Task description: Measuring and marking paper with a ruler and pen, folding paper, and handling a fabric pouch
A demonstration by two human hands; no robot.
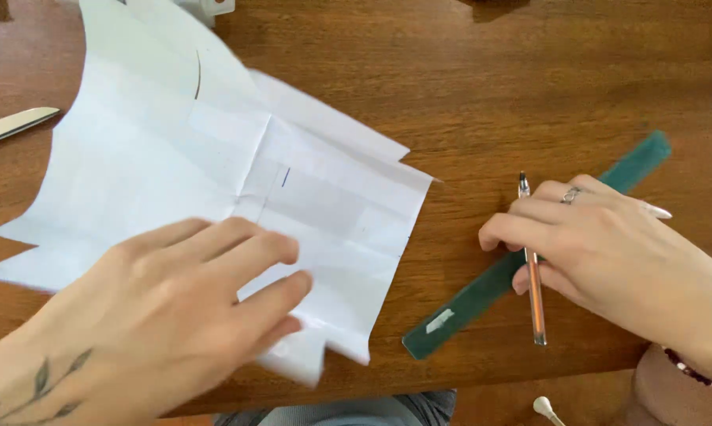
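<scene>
My left hand [190,304] lies flat, fingers spread, pressing the near corner of the white cut paper [214,173], which fans away from it toward the far left. My right hand [600,244] pinches an orange pen [533,272] with curled fingers, its tip pointing away from me. Under that hand the green ruler [490,284] runs diagonally, near end toward the paper, so the right hand is nearer to it. Both rest on the wooden counter [490,87].

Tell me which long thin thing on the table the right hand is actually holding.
The orange pen, gripped in the right hand. The green ruler just lies under it; the metal blade lies far left, untouched.
</scene>
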